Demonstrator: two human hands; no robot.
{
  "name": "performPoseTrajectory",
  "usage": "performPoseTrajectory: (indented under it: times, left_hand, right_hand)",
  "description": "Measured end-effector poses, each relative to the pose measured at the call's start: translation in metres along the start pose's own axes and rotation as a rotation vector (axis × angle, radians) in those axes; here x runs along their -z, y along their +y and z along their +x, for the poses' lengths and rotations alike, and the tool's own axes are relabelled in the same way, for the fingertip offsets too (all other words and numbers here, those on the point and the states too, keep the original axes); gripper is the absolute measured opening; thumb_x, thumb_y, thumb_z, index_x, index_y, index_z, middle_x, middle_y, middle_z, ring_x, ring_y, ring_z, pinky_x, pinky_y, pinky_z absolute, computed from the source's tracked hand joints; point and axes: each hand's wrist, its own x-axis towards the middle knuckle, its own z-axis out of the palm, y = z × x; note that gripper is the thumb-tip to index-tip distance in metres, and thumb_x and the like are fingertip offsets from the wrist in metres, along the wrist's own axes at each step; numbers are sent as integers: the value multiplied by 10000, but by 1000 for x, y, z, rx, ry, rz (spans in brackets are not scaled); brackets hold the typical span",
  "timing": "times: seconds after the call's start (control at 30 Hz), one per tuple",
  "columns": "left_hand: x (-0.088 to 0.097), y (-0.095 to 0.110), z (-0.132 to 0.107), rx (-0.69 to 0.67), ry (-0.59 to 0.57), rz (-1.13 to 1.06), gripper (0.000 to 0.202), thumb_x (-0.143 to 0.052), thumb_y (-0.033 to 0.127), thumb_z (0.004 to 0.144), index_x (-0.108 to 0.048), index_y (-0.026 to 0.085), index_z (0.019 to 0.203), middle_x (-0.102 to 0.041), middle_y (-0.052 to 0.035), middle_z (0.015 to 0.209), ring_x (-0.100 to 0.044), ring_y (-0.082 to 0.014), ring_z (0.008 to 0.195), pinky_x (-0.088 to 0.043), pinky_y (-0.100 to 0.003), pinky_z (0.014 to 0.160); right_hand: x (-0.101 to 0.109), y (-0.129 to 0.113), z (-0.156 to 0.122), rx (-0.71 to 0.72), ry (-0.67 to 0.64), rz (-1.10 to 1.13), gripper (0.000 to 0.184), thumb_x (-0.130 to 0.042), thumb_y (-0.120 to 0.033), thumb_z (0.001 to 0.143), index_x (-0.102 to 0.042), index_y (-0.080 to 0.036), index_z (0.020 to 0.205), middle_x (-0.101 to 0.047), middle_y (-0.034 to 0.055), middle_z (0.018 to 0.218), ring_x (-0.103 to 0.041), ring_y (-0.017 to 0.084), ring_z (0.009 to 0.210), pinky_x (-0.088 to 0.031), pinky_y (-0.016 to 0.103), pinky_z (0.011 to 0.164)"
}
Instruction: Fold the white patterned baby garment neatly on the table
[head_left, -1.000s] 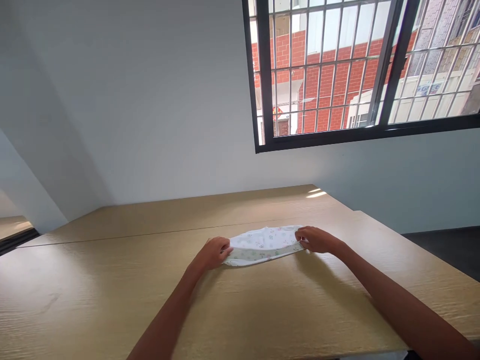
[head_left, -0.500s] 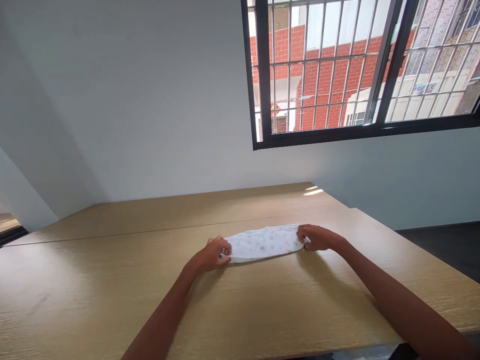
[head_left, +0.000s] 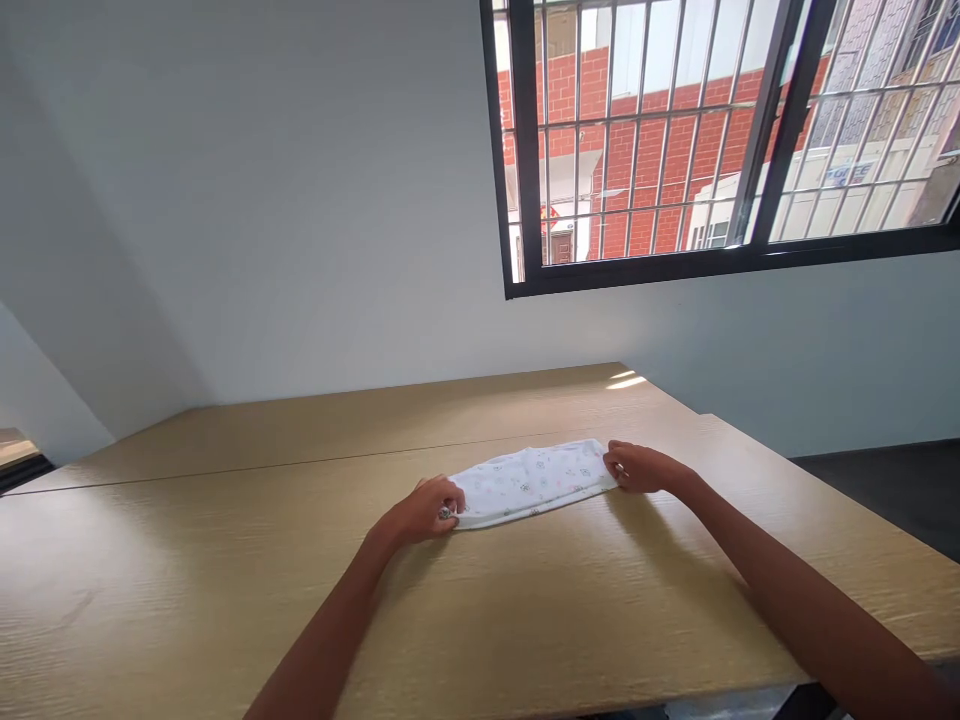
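A folded white cloth [head_left: 531,484] with a small printed pattern lies flat on the wooden table [head_left: 225,590], stretched between the two hands. The left hand [head_left: 422,510] has its fingers curled together over the cloth's left end and appears to pinch the hem, though the grip point itself is too small to confirm. The right hand [head_left: 636,467] has its fingers closed on the right end, knuckles up, resting on the table surface. No container is in view; the cloth holds nothing visible. Beyond the fingertips the table runs bare to a seam line [head_left: 300,465] and then to the white wall [head_left: 300,200]. Up and to the right of the right hand, a black-framed window [head_left: 517,200] with metal bars shows a red brick building outside. The table's right edge falls away just right of the right forearm, with dark floor [head_left: 885,490] beyond it. Toward the person, on the near side of both hands, the tabletop is open wood crossed only by the two forearms.
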Motion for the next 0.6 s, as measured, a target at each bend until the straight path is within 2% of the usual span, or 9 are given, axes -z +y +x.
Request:
performPoseTrajectory:
  times: [0.17, 0.33, 0.5, 0.6]
  left_hand:
    - [-2, -1, 0, 15, 6, -3, 234, -576, 380, 912, -589, 147, 902, -585, -44, 925, -567, -200, 882, -468, -414, 862]
    - [0, 1, 1, 46, 42, -24, 230, -559, 371, 924, -582, 143, 908, -579, -38, 895, -569, -185, 832, -489, -383, 804]
    - [13, 4, 1, 112, 140, -62, 226, -534, 361, 940, -568, 139, 960, -570, -38, 897, -569, -173, 789, -507, -345, 736]
    - [17, 5, 0, 123, 140, -83, 239, -518, 366, 948, -562, 133, 979, -566, -34, 888, -568, -166, 755, -510, -323, 692]
  right_hand:
    - [0, -2, 1, -12, 10, 14, 149, -598, -265, 988, -555, -123, 1007, -516, 52, 965, -522, 153, 723, -493, 269, 655]
    - [2, -5, 5, -12, 32, -30, 116, -597, -212, 988, -577, -117, 926, -532, 45, 935, -537, 159, 752, -506, 290, 701]
    - [13, -4, 3, -37, 118, -67, 66, -570, -187, 999, -571, -121, 995, -526, 60, 1004, -544, 182, 830, -509, 321, 750]
    - [17, -2, 1, -29, 71, -62, 88, -597, -204, 984, -574, -121, 962, -529, 56, 983, -541, 182, 828, -507, 319, 747]
